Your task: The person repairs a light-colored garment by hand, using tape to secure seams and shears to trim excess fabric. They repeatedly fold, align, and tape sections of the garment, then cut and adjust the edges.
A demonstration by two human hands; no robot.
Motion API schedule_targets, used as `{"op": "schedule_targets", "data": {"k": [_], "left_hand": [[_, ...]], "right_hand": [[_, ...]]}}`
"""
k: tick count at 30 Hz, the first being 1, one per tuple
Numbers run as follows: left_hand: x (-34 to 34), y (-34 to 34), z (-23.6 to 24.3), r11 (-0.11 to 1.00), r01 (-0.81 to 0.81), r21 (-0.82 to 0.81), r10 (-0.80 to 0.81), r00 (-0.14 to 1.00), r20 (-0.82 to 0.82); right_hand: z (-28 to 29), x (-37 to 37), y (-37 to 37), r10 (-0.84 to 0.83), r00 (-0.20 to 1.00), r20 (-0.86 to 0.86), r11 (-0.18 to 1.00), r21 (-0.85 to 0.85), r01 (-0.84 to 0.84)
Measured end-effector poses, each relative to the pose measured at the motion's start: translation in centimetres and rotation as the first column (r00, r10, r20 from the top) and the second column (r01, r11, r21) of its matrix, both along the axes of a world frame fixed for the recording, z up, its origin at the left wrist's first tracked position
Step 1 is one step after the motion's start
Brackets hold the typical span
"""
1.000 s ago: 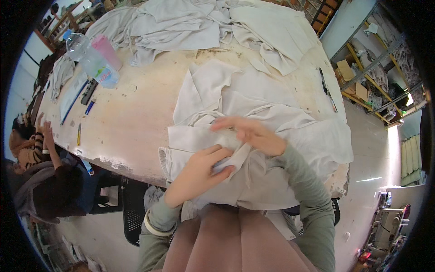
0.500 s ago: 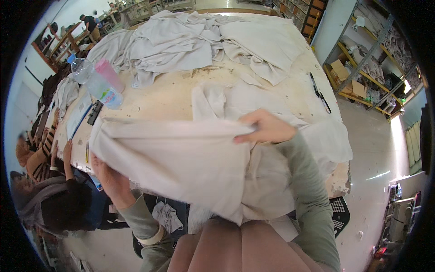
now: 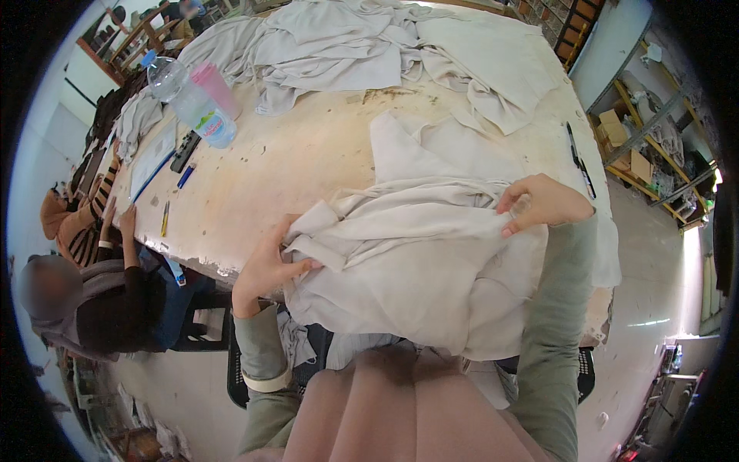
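An off-white piece of cloth (image 3: 400, 277) lies bunched at the table's near edge, its lower part hanging toward my lap. My left hand (image 3: 265, 266) grips its left end, the thumb on top of a folded band. On the other side, my right hand (image 3: 548, 202) pinches the upper right edge between thumb and fingers. Loose folds run across the top between both hands. Just beyond, another flat part of pale cloth (image 3: 454, 154) spreads over the table; whether it belongs to the same piece I cannot tell.
Heaped pale cloth (image 3: 331, 46) covers the table's far side. At left are a water bottle (image 3: 192, 104), a pink bottle (image 3: 215, 88), a blue marker (image 3: 185, 176) and a yellow cutter (image 3: 165, 219). A black pen (image 3: 581, 165) lies right. A co-worker (image 3: 108, 300) sits at left.
The cloth, held up and stretched between my hands before, is now lowered and bunched on the table edge. Both hands have moved right, and the view has shifted.
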State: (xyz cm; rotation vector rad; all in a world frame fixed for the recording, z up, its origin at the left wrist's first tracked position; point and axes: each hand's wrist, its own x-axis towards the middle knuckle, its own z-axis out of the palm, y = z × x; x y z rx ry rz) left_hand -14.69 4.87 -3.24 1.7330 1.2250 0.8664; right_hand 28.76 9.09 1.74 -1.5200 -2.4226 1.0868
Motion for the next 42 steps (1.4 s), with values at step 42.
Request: {"op": "schedule_targets", "data": {"k": [42], "left_hand": [[2.9,-1.2,6.6,0.845,-0.482,0.234,0.334,0.815,0.474]], "right_hand": [[1.8,-9.2,-2.9,0.065,0.886,-0.46,0.997,0.071,-0.037]]}}
